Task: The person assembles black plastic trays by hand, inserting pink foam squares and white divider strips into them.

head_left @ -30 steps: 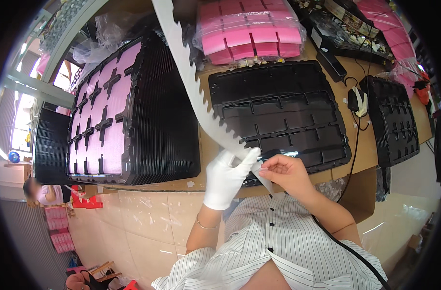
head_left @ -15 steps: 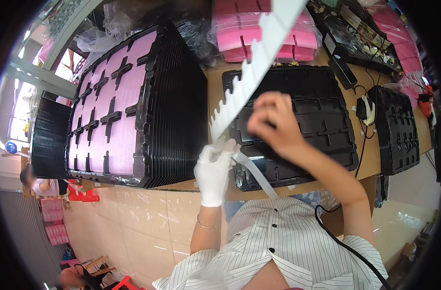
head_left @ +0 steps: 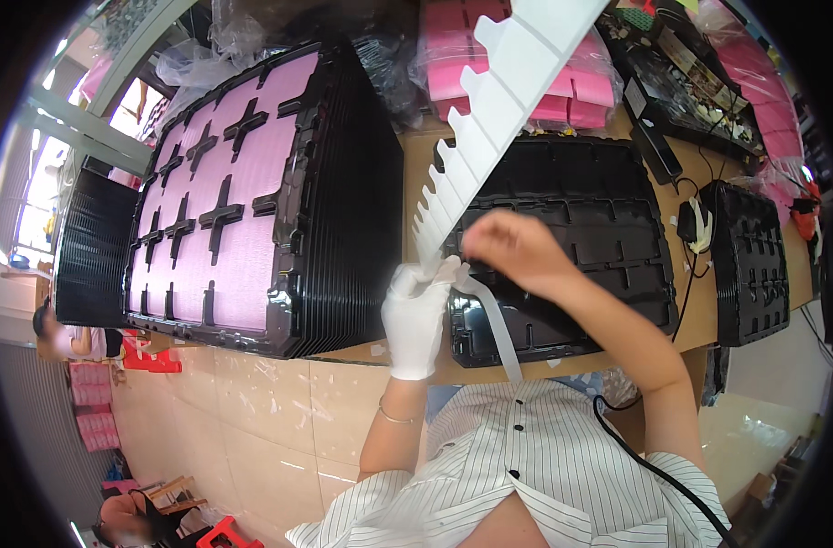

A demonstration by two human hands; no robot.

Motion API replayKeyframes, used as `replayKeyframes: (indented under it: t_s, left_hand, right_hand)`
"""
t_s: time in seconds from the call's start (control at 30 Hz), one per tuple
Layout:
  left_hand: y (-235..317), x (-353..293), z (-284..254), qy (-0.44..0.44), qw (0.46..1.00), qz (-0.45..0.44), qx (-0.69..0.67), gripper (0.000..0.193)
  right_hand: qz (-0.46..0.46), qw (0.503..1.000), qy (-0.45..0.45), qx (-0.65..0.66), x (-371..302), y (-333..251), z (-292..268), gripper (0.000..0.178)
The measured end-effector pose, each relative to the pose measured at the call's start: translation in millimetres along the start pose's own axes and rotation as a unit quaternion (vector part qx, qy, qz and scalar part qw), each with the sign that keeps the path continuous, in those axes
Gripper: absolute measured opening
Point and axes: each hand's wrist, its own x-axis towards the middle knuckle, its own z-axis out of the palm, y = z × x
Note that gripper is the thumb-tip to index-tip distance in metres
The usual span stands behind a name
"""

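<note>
My left hand (head_left: 414,315), in a white glove, is closed on a long white strip (head_left: 498,119) with tooth-like tabs along its left edge, marked off in sections like a strip of stickers. The strip rises from my fingers toward the upper right. Below the grip, a narrow pale tail (head_left: 498,331) curls down toward my shirt. My bare right hand (head_left: 517,251) is just right of the glove, over a black plastic tray (head_left: 608,228). Its fingers curl inward with the tips together and slightly blurred; whatever they may pinch is hidden.
A tall stack of black trays (head_left: 343,201) with pink foam sheets (head_left: 261,242) on top stands left. Wrapped pink foam (head_left: 571,96) lies at the back. To the right are a black power adapter (head_left: 655,151), cables and smaller black trays (head_left: 751,260). People sit at far left.
My right hand has come down and closer to the gloved left hand. The left hand has shifted slightly right, and the white strip has turned to show its flat, sectioned face more.
</note>
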Motion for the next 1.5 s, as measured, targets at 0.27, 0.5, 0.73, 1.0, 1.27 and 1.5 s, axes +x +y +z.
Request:
replayKeyframes:
  t_s: [0.27, 0.5, 0.73, 1.0, 1.27, 1.5]
  left_hand:
    - [31, 0, 23, -0.096, 0.99, -0.103, -0.01, 0.015]
    - [29, -9, 43, -0.127, 0.986, -0.102, -0.041, 0.009]
    - [30, -10, 36, -0.082, 0.989, -0.108, -0.056, 0.006]
    - [32, -19, 45, -0.094, 0.988, -0.108, -0.057, 0.008]
    - [30, -21, 42, -0.104, 0.988, -0.108, -0.044, 0.014]
    - [42, -12, 33, -0.127, 0.987, -0.061, 0.078, 0.016]
  right_hand:
    - [-0.026, 0.996, 0.089, 0.006, -60, 17, 0, 0.012]
    - [-0.434, 0.751, 0.265, -0.422, -82, 28, -8, 0.013]
    - [-0.247, 0.789, 0.391, -0.404, -45, 20, -123, 0.008]
    - [0.012, 0.702, 0.454, -0.548, -3, 32, -201, 0.016]
    - [-0.019, 0.998, 0.067, -0.001, -67, 8, -32, 0.017]
    - [-0.059, 0.99, 0.114, -0.065, -82, 16, -4, 0.014]
